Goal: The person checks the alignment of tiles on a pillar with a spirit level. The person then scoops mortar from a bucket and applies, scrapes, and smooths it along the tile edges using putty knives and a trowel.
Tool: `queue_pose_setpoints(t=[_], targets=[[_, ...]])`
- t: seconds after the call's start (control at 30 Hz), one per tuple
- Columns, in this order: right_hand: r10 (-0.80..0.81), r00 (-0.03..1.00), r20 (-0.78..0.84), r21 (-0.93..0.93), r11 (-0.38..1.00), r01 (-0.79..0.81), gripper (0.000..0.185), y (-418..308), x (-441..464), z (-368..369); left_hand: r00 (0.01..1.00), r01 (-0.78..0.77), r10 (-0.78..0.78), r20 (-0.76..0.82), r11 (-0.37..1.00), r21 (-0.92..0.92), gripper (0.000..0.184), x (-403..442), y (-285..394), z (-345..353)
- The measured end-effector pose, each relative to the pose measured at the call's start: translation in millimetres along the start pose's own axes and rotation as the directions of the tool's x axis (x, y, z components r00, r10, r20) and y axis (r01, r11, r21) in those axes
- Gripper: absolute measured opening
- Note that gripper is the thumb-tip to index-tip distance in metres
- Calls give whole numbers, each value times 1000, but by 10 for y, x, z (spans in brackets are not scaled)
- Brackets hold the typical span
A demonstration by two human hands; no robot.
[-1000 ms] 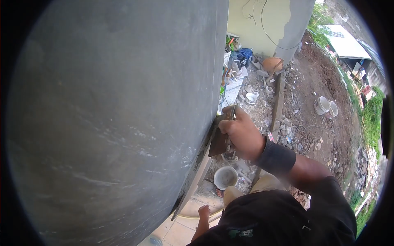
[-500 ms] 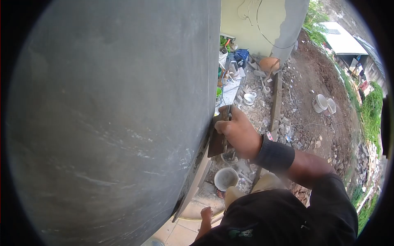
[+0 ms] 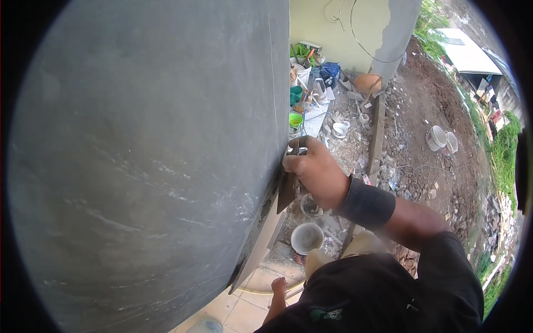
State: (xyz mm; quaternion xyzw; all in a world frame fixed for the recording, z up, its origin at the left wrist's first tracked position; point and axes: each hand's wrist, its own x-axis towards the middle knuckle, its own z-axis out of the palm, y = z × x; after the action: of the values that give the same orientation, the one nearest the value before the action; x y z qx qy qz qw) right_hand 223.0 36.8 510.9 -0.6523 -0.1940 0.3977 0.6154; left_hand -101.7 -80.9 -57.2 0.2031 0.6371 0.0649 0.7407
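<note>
Grey wall [image 3: 155,139] fills the largest part of what I can see, smooth over most of its face and scuffed with whitish streaks lower down; off beyond its right edge spreads the brown dirt ground [image 3: 430,105], strewn with rubble; a pale yellow wall [image 3: 355,33] stands past the far end of the grey wall, a loose cable dangling across it.

The worker's black shirt [image 3: 377,294] shows close by the near end of the grey wall; pale floor tiles [image 3: 244,313] lie at the grey wall's foot; a long narrow kerb [image 3: 377,139] runs out to the right of the grey wall; a pale board [image 3: 258,252] stands along the grey wall's lower edge.

The right hand [image 3: 319,172] is up at the grey wall's edge, fingers closed round the grip of a trowel; the trowel [image 3: 287,194] has its dark blade right by that edge, though whether it touches I cannot tell; a round bucket [image 3: 307,238] sits near the grey wall, below the trowel; the left hand [image 3: 278,286] hangs low near the grey wall's foot, fingers curled in; whether it holds anything, I cannot tell.
</note>
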Motion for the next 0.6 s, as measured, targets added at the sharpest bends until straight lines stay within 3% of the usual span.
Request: queue_pose_setpoints(t=[0.1, 0.2, 0.23, 0.3, 0.53, 0.6], targets=[[-73, 997, 12, -55, 996, 74, 50, -32, 34, 14, 1000, 27, -27, -3, 999, -22, 8, 14, 5, 46], [-15, 1000, -12, -12, 1000, 15, 49, -95, -82, -29, 1000, -19, 19, -24, 1000, -19, 7, -37, -17, 79], [-155, 987, -38, -95, 984, 151, 49, -19, 22, -33, 1000, -26, 25, -19, 999, -29, 7, 3, 63, 248], [-95, 994, -55, -68, 993, 91, 49, -3, -72, -80, 996, -32, 30, -82, 999, -24, 6, -144, -52, 158], [-82, 996, -22, 24, 996, 82, 50, -32, -23, -80, 999, -1, -2, -55, 999, -50, 7, -221, -50, 166], [-74, 997, 0, 46, 996, 74, 50, 5, -71, -79, 992, -55, 49, -117, 998, -43, 7, -213, -51, 194]])
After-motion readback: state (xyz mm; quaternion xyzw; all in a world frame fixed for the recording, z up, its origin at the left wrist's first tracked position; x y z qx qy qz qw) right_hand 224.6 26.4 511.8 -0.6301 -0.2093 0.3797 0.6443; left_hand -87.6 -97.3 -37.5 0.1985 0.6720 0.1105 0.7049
